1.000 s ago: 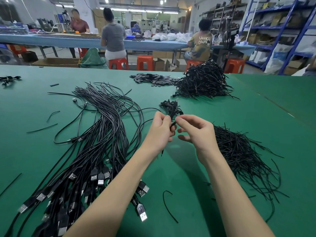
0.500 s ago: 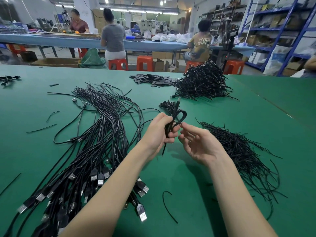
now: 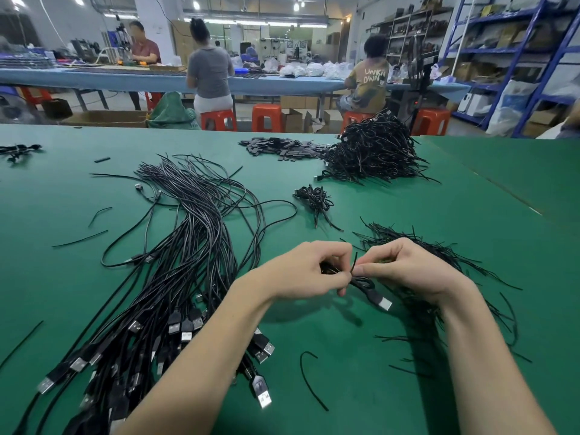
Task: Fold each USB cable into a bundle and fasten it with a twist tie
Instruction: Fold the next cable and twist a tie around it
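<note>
Right now we hold our hands close together just above the green tabletop (image 3: 408, 387), working on one folded cable bundle (image 3: 365, 282). Our left hand (image 3: 309, 271) has its fingers curled round the thin black loops, most of which are hidden inside the grip. Our right hand (image 3: 408, 268) pinches a short black twist tie (image 3: 354, 262) between thumb and forefinger, right where the two hands meet; one stiff end of the tie pokes up between them. A flat rectangular plug (image 3: 383, 302) with a bright metal tip hangs out below the hands, pointing toward us and to the right.

The tabletop has a smooth, matte green surface. To our left lies a long sheaf of loose cables (image 3: 188, 246), thin, round and glossy black, fanning out at the far end and gathering near us into a cluster of boxy plugs with silver tips. Under and beyond our right wrist spreads a bristly heap of twist ties (image 3: 439, 255), straight and wiry. A single curved tie (image 3: 309, 381) lies near us between our forearms. Farther off sits a small knot of finished bundles (image 3: 315, 199), and behind it a large tangled mound of bundles (image 3: 373, 152) beside a low scatter of flat dark pieces (image 3: 279, 147). A few stray ties lie at the left. Past the tabletop, people sit on orange stools (image 3: 267, 117) at a long blue bench (image 3: 266, 83).
</note>
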